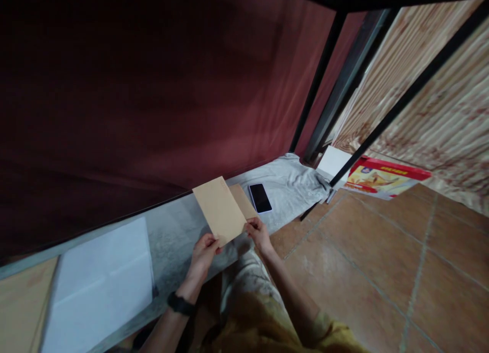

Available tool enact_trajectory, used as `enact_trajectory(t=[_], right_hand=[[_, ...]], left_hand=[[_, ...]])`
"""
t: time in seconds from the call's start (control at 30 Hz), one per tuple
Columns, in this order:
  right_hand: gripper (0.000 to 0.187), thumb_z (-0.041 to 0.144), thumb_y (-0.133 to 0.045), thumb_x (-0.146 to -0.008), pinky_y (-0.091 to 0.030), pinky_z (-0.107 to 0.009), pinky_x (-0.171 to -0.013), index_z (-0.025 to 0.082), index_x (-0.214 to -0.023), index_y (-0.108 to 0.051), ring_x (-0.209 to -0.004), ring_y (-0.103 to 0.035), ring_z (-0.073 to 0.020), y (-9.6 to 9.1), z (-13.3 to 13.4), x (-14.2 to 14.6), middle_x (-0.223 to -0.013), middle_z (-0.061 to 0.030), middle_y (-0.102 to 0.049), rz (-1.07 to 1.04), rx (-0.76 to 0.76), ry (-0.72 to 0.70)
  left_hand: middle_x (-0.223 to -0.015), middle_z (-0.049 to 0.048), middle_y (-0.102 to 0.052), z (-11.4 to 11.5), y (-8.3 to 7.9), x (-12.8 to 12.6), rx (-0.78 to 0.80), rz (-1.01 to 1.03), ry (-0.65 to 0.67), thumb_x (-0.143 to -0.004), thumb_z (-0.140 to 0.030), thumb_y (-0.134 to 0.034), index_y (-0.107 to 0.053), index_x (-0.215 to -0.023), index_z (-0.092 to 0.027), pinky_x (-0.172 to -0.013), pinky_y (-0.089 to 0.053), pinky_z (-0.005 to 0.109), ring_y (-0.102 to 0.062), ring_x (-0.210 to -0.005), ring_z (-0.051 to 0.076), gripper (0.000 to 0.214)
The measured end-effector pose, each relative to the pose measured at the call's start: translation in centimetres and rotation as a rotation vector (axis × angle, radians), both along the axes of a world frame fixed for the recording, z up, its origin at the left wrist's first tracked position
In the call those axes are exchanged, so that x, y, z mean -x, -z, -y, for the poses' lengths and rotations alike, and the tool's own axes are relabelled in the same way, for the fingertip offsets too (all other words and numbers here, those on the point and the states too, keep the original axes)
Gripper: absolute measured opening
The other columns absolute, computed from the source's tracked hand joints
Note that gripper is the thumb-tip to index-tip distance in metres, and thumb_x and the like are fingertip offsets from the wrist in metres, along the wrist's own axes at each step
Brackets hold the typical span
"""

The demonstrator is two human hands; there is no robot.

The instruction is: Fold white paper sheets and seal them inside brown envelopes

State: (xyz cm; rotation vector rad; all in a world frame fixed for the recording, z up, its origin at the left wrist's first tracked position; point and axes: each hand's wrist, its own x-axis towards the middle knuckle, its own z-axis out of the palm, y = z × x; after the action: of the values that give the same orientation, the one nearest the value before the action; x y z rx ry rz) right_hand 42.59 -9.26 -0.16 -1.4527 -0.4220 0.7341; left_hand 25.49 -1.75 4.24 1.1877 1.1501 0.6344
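A tan paper envelope is held up by its near edge, tilted, above the grey cloth-covered ledge. My left hand pinches its lower left corner between thumb and fingers. At the lower right corner, my right hand grips it the same way. Partly hidden behind it lies another brown paper piece, close to my right fingers. A phone with a dark screen rests on the cloth just right of the papers. My left wrist wears a black band.
White sheets and larger tan envelopes lie on the ledge at left. A dark red curtain hangs behind. Black metal poles stand at right, near a red and yellow box on the tiled floor.
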Motion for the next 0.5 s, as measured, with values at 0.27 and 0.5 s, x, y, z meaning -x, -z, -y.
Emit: enact_trajectory(t=[0.27, 0.5], right_hand=[[0.026, 0.042, -0.059, -0.076, -0.045, -0.025, -0.056, 0.019, -0.084, -0.068, -0.063, -0.058, -0.0157, 0.6, 0.0, -5.2, -0.069, -0.0003, -0.066, 0.254, 0.100, 0.068], [0.027, 0.036, -0.053, -0.076, -0.046, -0.025, -0.059, 0.017, -0.086, -0.070, -0.063, -0.058, -0.0161, 2.1, 0.5, -5.8, -0.068, -0.0007, -0.066, 0.307, 0.164, 0.107]], left_hand=[[-0.058, -0.0051, -0.059, -1.3, 2.1, -5.8, 0.018, -0.038, 0.050, -0.058, -0.025, -0.074, -0.058, -0.073, -0.018, -0.051, -0.043, 0.021, -0.054, -0.049, 0.009, 0.023], [-0.053, -0.0061, -0.056, -1.5, 3.7, -7.0, 0.023, -0.136, 0.049, -0.062, -0.015, -0.066, -0.057, -0.072, -0.019, -0.048, -0.041, 0.020, -0.053, -0.047, 0.010, 0.014]])
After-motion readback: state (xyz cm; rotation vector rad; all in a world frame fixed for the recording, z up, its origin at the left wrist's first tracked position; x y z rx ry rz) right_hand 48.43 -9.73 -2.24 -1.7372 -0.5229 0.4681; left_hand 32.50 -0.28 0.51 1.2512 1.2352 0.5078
